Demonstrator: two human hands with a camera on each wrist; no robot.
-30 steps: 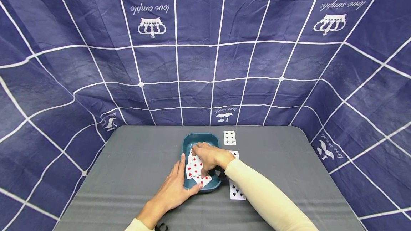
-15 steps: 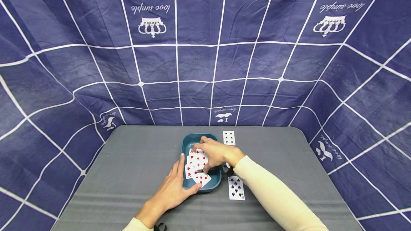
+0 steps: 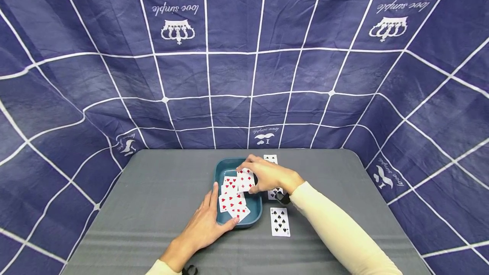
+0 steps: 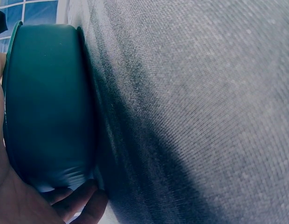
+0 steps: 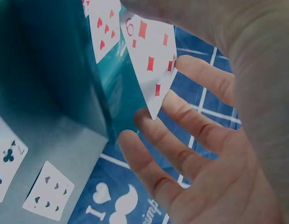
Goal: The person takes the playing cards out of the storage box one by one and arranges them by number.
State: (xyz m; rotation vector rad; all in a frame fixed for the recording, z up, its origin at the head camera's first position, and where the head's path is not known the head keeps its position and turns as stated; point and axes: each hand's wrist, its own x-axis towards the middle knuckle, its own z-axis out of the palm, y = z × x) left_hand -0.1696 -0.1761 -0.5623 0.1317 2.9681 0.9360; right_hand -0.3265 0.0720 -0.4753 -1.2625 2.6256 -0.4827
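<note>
In the head view a blue-green tray (image 3: 255, 219) holds several face-up red playing cards (image 3: 232, 201), hearts and diamonds. My right hand (image 3: 272, 175) pinches a diamonds playing card (image 3: 245, 180) between thumb and fingers, raised over the tray's right part. In the right wrist view that diamonds card (image 5: 151, 58) is tilted, its edge against the fingertips. My left hand (image 3: 204, 220) rests along the tray's left side, its thumb at the near rim. In the left wrist view its fingers touch the outer tray wall (image 4: 49, 102).
To the tray's right, black-suited cards lie face up on the grey table (image 3: 164, 190): a spades card (image 3: 280, 222) nearest, a clubs card (image 3: 273, 194) partly under the right hand, and another card (image 3: 271, 158) at the back. A blue checked cloth (image 3: 233, 71) hangs behind.
The right hand has lifted the diamonds card off the pile and moved it right and away, uncovering hearts cards below. The left hand stays at the tray.
</note>
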